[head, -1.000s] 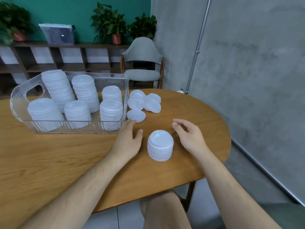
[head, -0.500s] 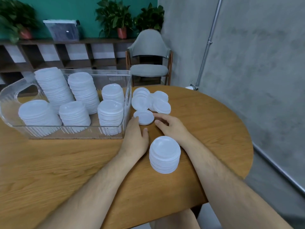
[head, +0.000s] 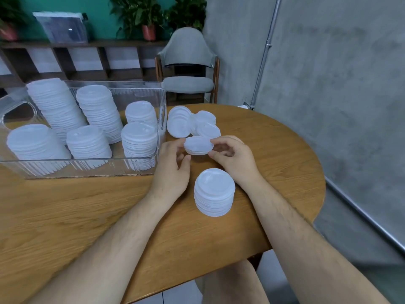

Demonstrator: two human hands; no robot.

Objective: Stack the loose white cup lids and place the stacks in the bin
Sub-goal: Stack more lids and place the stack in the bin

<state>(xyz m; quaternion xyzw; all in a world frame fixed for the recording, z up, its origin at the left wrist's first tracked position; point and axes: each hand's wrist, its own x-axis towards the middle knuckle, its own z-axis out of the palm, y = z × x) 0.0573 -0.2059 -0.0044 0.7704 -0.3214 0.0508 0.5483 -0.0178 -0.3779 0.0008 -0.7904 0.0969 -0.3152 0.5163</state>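
Indoors, left hand (head: 173, 172) and right hand (head: 234, 161) fingers (head: 219, 141) pinch a lid (head: 198, 145) above a wooden table (head: 87, 216) beside a concrete wall (head: 328, 73).

Bin (head: 87, 170) left end & desk (head: 65, 216) near edge cut by frame; loose lids (head: 178, 123) at far edge overlap, count unclear.

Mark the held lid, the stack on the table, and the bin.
held lid (head: 198, 145), head view, top face.
lid stack on the table (head: 214, 183), head view, top lid.
clear bin (head: 161, 99), head view, right wall.
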